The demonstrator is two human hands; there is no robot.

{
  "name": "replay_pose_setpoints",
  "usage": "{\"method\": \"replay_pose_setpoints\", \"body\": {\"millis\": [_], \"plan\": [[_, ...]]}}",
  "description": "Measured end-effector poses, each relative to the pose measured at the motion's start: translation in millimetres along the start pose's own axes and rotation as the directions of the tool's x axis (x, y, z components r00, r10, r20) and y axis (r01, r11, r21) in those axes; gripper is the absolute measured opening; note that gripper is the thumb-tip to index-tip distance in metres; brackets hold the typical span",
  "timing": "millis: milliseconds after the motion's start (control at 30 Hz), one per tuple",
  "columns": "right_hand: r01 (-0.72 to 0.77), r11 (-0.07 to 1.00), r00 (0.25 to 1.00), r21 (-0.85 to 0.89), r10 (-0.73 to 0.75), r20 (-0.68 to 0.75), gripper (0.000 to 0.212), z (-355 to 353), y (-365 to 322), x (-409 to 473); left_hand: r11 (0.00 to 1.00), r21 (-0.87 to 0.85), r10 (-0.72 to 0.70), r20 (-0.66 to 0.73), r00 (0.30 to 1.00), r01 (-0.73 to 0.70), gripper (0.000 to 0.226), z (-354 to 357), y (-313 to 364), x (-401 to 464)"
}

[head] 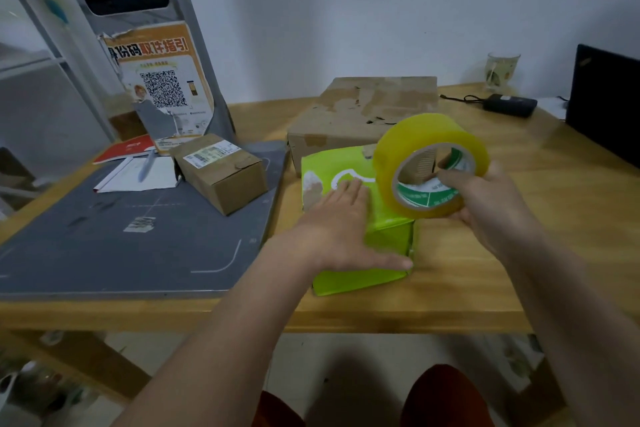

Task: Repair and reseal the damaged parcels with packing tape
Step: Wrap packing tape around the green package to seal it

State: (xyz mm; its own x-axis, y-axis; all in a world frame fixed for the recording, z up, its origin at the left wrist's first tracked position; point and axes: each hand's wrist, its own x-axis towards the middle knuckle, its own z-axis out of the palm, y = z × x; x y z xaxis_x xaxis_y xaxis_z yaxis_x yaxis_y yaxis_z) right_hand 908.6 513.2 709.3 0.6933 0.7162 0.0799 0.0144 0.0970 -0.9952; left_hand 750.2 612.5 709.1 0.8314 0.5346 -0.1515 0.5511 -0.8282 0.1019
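My left hand presses flat on the green parcel; right hand grips the tape roll. Tape could wrinkle if the parcel slides.

both forearms are bare from the lower frame edge up to the hands, with no sleeves showing. the left hand and right hand wear no gloves, rings or watch. at the bottom edge, dark red trousers cover both knees.
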Motion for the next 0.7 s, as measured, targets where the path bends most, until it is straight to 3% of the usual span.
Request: {"method": "replay_pose_setpoints", "body": {"millis": [133, 233, 333, 400, 500, 700], "plan": [[0.076, 0.992, 0.996, -0.101, -0.081, -0.045, 0.019, 17.1, 11.1, -4.2, 0.999, -0.022, 0.043, -0.068, 0.997, -0.045, 0.104, 3.5, 9.7, 16.4], [0.104, 0.988, 0.991, -0.119, -0.113, -0.074, 0.017, 22.4, 14.0, -4.8, 0.999, -0.007, -0.033, -0.28, 0.96, 0.033, 0.085, 12.6, 8.5, -0.5], [0.119, 0.983, 0.989, -0.136, -0.13, -0.07, 0.022, 21.5, 15.2, -3.7, 0.991, 0.042, -0.079, -0.588, 0.805, 0.129, 0.079, 38.5, 13.3, -28.7], [0.105, 0.983, 0.99, -0.149, -0.117, -0.074, 0.022, 23.2, 16.2, -4.1, 0.992, 0.046, -0.048, -0.718, 0.694, 0.117, 0.055, 53.9, 14.2, -30.2], [0.105, 0.975, 0.989, -0.194, -0.123, -0.082, 0.026, 25.8, 14.1, -3.7, 0.99, 0.055, -0.049, -0.733, 0.679, 0.131, 0.029, 38.1, 25.2, -25.5], [0.069, 0.989, 0.994, -0.132, -0.079, -0.077, 0.025, 16.5, 14.7, -6.3, 0.995, 0.061, -0.007, -0.729, 0.685, 0.075, 0.029, 42.5, 23.3, -15.7]]}}
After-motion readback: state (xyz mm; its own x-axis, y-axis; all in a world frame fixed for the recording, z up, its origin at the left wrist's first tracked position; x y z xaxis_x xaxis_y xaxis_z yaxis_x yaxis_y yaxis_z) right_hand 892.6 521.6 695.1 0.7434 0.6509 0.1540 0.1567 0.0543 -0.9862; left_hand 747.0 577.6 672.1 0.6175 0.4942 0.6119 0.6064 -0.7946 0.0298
